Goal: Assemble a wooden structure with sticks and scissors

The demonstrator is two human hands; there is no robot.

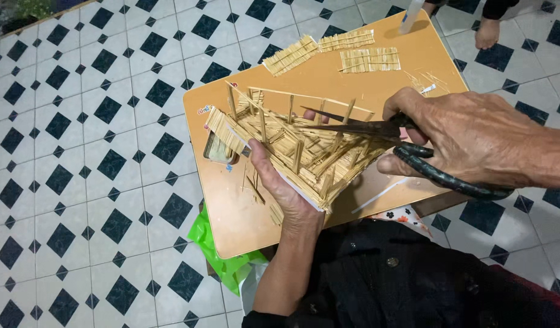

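Trimming step judged in hand; stick-built model [292, 146] is gripped by left hand [280, 188], fingers curled under its edge, over the low tan table [231, 225]; scissors [377, 129] are held by right hand [468, 143], fingers thru the loops, blades w/ tips among upright sticks; next cut prob. needs a steady model & blades set squarely on one stick.

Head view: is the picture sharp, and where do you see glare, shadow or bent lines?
Head view: mostly sharp on the stick model and scissors; the right hand is slightly soft; soft glare on the small table near its far edge; a shadow lies under the left hand; the floor tile lines curve toward the edges, showing wide-lens distortion.
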